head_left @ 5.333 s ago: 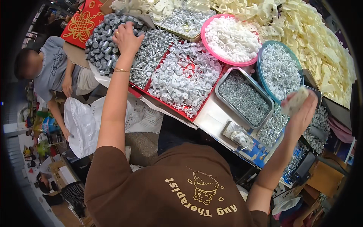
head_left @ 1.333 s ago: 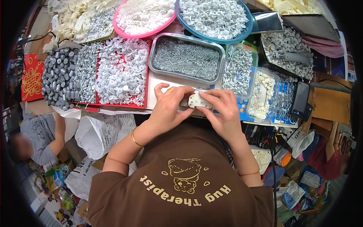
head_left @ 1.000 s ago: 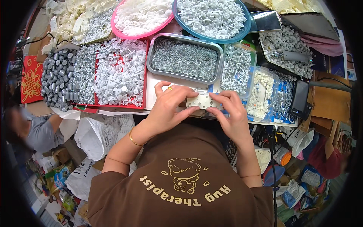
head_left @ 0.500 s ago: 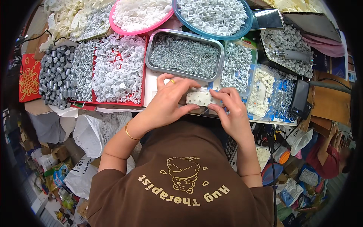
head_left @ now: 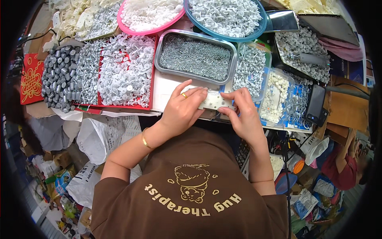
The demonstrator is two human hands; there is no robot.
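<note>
A small cream-coloured plate (head_left: 214, 100) dotted with holes or studs lies between my two hands at the table's near edge. My right hand (head_left: 243, 113) pinches its right end, with the thumb below and the forefinger above. At the left end, my left hand (head_left: 184, 106) has its fingers bent down onto the plate, and the thumb is mostly hidden behind them. Just beyond stands a metal tray (head_left: 157, 59) full of tiny silvery screws or pins.
On the left, a red box (head_left: 152, 89) holds white-headed pins beside dark metal cylinders (head_left: 59, 77). Pink (head_left: 119, 24) and teal (head_left: 260, 30) basins of parts stand behind. A clear tub (head_left: 267, 65) and a black phone-like device (head_left: 317, 105) are on the right. Another person (head_left: 340, 167) is far right.
My left thumb has drawn back from the plate's face, and the left fingers have curled over its left end. The plate has shifted slightly up and tilted; my right hand keeps its pinch.
</note>
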